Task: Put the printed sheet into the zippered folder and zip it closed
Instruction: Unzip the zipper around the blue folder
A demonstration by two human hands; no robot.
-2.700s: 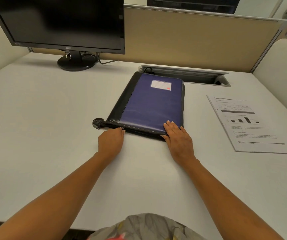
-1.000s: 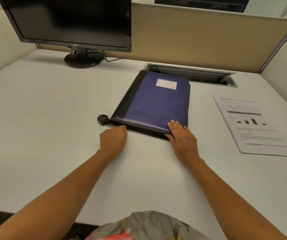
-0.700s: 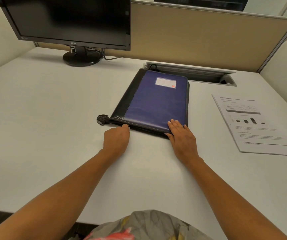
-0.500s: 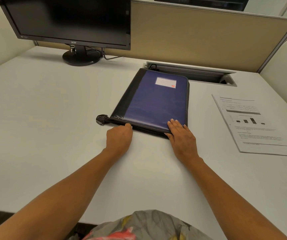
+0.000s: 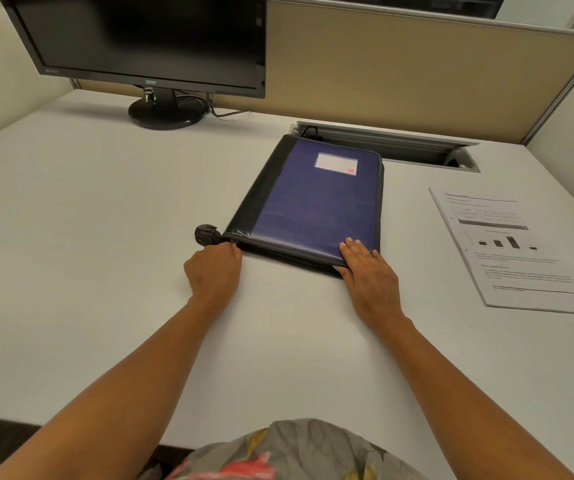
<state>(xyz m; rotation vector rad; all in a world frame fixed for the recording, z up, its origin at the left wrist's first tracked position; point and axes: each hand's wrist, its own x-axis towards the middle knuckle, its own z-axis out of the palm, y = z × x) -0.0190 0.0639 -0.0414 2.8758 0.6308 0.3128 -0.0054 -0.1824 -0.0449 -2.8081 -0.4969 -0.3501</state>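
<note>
The zippered folder point(image 5: 316, 206), blue with a black spine and a white label, lies closed in the middle of the white desk point(image 5: 71, 237). My left hand point(image 5: 213, 271) is curled at its near left corner, fingertips pinched at the zipper line beside the black end tab point(image 5: 206, 234); the pull itself is hidden under my fingers. My right hand point(image 5: 368, 271) rests on the near right corner, fingers flat on the cover and thumb against the front edge. The printed sheet point(image 5: 517, 251), with text and a small bar chart, lies flat on the desk to the folder's right, untouched.
A black monitor point(image 5: 147, 39) on a round stand point(image 5: 166, 112) stands at the back left. An open cable tray point(image 5: 393, 147) sits in the desk just behind the folder. A beige partition point(image 5: 417, 71) closes off the back.
My left hand had slid a little right along the folder's near edge and has now come back left to the corner by the end tab. The right hand, folder and sheet stay put.
</note>
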